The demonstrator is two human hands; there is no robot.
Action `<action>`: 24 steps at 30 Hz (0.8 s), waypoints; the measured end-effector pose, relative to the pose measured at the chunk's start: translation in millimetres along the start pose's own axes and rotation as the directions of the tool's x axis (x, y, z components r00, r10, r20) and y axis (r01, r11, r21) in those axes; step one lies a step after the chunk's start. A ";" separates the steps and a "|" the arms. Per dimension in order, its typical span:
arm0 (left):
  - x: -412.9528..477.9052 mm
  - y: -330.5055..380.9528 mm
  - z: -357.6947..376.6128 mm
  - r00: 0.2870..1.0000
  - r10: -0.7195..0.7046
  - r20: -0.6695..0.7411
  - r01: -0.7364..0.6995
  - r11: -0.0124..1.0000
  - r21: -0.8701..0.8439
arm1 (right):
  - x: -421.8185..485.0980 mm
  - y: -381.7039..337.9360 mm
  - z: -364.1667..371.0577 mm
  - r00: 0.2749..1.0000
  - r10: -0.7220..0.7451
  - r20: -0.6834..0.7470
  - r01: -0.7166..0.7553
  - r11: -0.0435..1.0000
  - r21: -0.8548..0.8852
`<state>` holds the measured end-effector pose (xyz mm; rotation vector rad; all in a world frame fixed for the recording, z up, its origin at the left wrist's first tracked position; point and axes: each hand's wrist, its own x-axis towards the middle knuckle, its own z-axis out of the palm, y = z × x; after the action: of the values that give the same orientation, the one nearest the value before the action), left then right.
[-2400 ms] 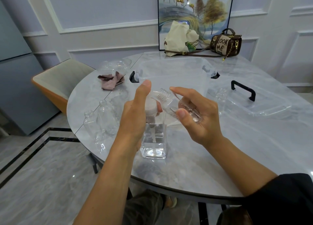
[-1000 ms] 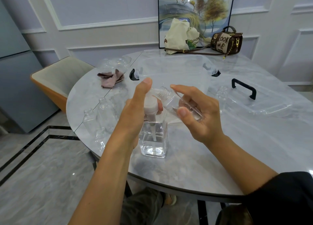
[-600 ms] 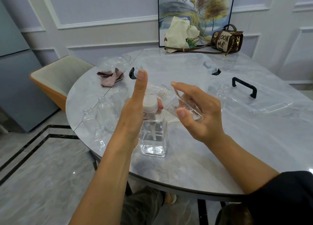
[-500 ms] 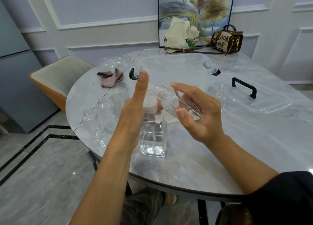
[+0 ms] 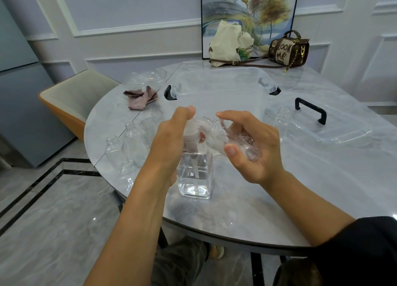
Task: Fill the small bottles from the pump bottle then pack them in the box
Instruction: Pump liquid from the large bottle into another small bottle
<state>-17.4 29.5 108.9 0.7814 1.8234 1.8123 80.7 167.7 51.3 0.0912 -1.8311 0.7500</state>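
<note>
1. At the near middle of the table (image 5: 279, 204), our left hand (image 5: 171, 139) grips the neck of the pump bottle (image 5: 195, 178). The thumb lies on top of the white pump head (image 5: 190, 129), and a fingertip shows round the far side of the collar.
2. The pump bottle stands upright on the table. It is square and clear, with clear liquid in its lower part and the dip tube showing inside.
3. Our right hand (image 5: 257, 154) holds a small bottle (image 5: 225, 140) tilted, with its open mouth up against the pump's spout. The thumb is on the near side and the fingers (image 5: 236, 117) curl over the top. We cannot tell how much liquid is in this bottle.
4. A cluster of empty small bottles (image 5: 133, 141) stands uncapped near the table's left edge, apart from our left hand. One more uncapped bottle (image 5: 283, 118) stands to the right, just beside the lid.
5. The box (image 5: 214, 85) sits beyond our hands. It is clear and open-topped, with a black latch at each end.
6. Its clear lid (image 5: 339, 135) lies flat on the table to the right, with the black handle facing up.
7. A crumpled pinkish cloth (image 5: 141, 97) lies left of the box.
8. At the far edge of the table, a canvas bag (image 5: 229, 42) and a brown handbag (image 5: 287, 49) rest against a framed painting (image 5: 249, 6).
9. A chair (image 5: 73, 96) stands at the table's left.
</note>
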 end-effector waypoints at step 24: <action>-7.3 -1.7 5.4 0.997 0.076 -0.019 -0.075 0.996 0.041 | 2.4 -1.2 1.8 0.999 0.030 -0.021 -0.030 1.000 0.003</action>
<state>-8.5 28.6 106.4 0.8602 1.8727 1.8416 78.9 166.5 53.6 0.0577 -1.8152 0.7722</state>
